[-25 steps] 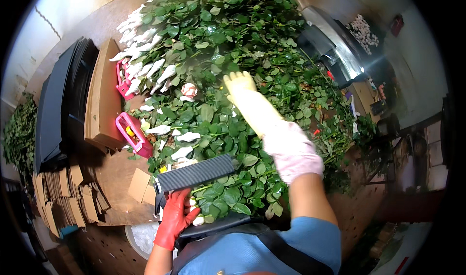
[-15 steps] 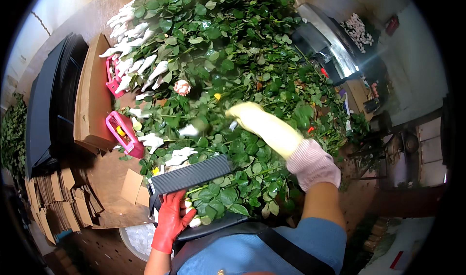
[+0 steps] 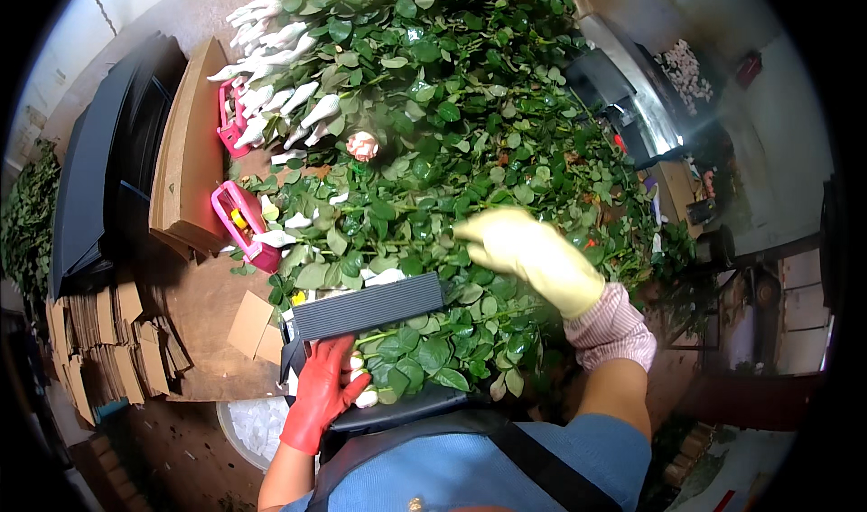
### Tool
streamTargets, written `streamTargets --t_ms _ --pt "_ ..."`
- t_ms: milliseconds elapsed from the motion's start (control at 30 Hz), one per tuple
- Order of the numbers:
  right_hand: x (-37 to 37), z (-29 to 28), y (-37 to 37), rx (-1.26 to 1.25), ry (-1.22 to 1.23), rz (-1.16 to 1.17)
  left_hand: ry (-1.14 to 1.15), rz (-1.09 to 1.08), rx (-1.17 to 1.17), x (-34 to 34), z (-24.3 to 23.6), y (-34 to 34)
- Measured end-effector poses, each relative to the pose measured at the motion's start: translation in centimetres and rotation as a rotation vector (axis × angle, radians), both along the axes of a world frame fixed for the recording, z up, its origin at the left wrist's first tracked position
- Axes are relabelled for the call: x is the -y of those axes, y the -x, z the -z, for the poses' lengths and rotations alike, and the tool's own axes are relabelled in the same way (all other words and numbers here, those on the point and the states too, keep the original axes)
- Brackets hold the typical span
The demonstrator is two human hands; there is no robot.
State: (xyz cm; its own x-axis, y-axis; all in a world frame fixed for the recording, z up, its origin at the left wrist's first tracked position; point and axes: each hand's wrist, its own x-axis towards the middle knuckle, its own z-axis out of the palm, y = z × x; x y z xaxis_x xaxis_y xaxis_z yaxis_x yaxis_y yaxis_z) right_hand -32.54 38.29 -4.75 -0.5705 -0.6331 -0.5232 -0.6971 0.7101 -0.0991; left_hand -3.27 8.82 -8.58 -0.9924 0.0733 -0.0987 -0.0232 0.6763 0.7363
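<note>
My left hand [image 3: 323, 393], in a red glove, curls around white roses [image 3: 366, 397] beside the grey corrugated strip [image 3: 368, 306]. Their leafy stems [image 3: 433, 354] run to the right, under and in front of that strip. My right hand [image 3: 535, 252], in a yellow glove with a striped cuff, reaches over the green rose foliage [image 3: 488, 133]. Its fingertips are blurred among the leaves, so whether they grip a stem cannot be told. White-sleeved rose heads [image 3: 280, 60] lie in a pile at the far left, and a pale pink rose [image 3: 362, 146] shows among the leaves.
Two pink frames [image 3: 246, 228] stand left of the foliage, near brown cardboard sheets [image 3: 188, 151] and dark folded boxes [image 3: 108, 164]. Small cardboard pieces [image 3: 117, 345] are stacked at the table's left. A tub of white scraps [image 3: 256, 431] sits below the table edge.
My right hand has drawn back toward me and a little to the right. A blurred white shape among the middle leaves is gone from there. The left hand stays at the roses; the view has shifted slightly.
</note>
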Motion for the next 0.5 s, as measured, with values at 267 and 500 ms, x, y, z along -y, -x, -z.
streamTargets --t_ms 267,500 --pt "9.0 6.7 8.2 -0.092 -0.331 0.013 -0.075 -0.031 0.114 -0.2 -0.5 0.2" --pt "7.5 9.0 5.9 -0.334 -0.137 0.078 -0.02 -0.009 0.016 -0.2 0.1 -0.3"
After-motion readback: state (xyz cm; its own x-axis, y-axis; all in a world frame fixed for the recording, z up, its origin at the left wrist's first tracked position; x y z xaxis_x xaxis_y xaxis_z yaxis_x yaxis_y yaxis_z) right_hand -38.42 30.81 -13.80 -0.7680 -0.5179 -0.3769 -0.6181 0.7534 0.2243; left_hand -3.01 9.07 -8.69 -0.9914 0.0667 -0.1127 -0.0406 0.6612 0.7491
